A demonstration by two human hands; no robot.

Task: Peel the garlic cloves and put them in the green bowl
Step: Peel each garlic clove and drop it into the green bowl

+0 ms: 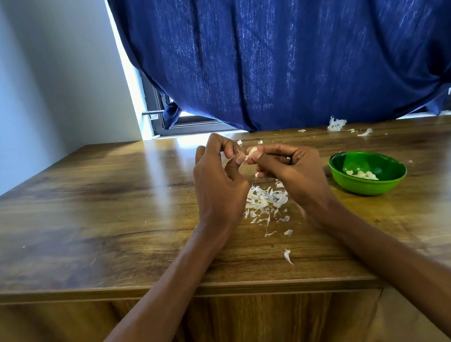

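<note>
Wooden table before a blue curtain. Right hand pinches a garlic clove; left hand nips its loose skin between thumb and fingers. Peeling is underway; next, strip the skin and drop the clove into the green bowl at right, above the peel pile.

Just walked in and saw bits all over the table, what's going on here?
A person is peeling garlic over a wooden table. The right hand holds a garlic clove while the left hand pinches at its skin. A pile of skins lies under both hands. The green bowl, to the right, already holds some peeled cloves.
</note>
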